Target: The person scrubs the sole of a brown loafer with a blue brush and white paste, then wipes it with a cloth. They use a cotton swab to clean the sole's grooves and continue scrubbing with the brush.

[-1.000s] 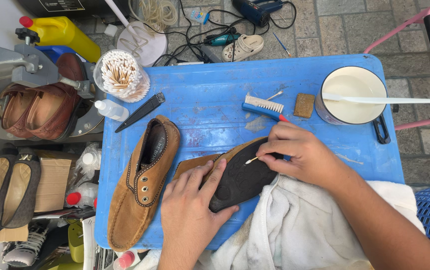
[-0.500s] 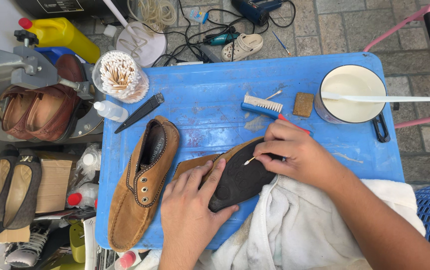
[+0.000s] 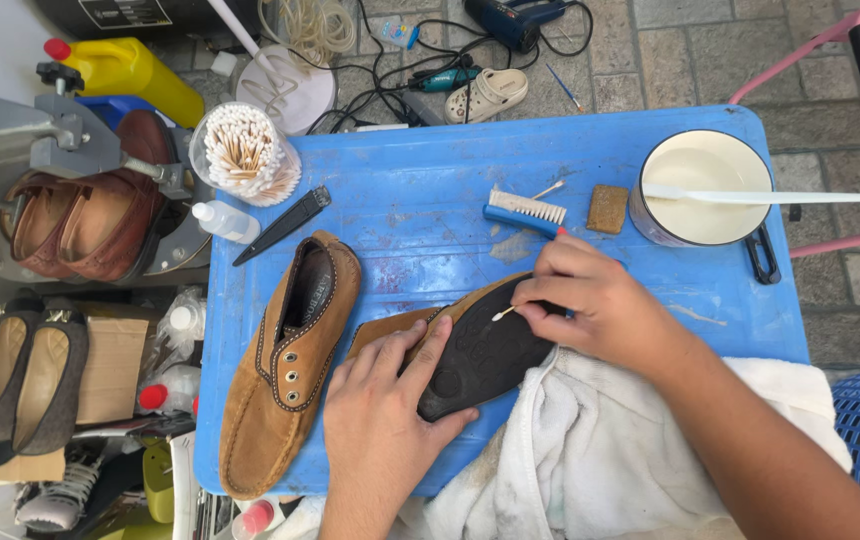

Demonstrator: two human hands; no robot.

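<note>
A tan suede shoe [image 3: 475, 358] lies on its side on the blue table [image 3: 420, 215], dark sole facing up. My left hand [image 3: 382, 420] presses flat on the sole's lower part and holds the shoe down. My right hand [image 3: 590, 300] pinches a cotton swab [image 3: 503, 314] whose white tip touches the sole near its upper edge. The matching tan shoe [image 3: 288, 362] stands upright to the left, apart from both hands. A white towel [image 3: 590, 455] lies under the held shoe and my right forearm.
On the table: a blue-handled brush [image 3: 525, 212], a brown sponge block [image 3: 607, 208], a white pot [image 3: 700, 190] with a white utensil across it, a cup of cotton swabs [image 3: 245, 152], a small bottle [image 3: 222, 221], a black tool [image 3: 282, 225]. Shoes and bottles crowd the left side.
My right hand with the swab has shifted slightly along the sole's edge. My left hand and both shoes stay where they were.
</note>
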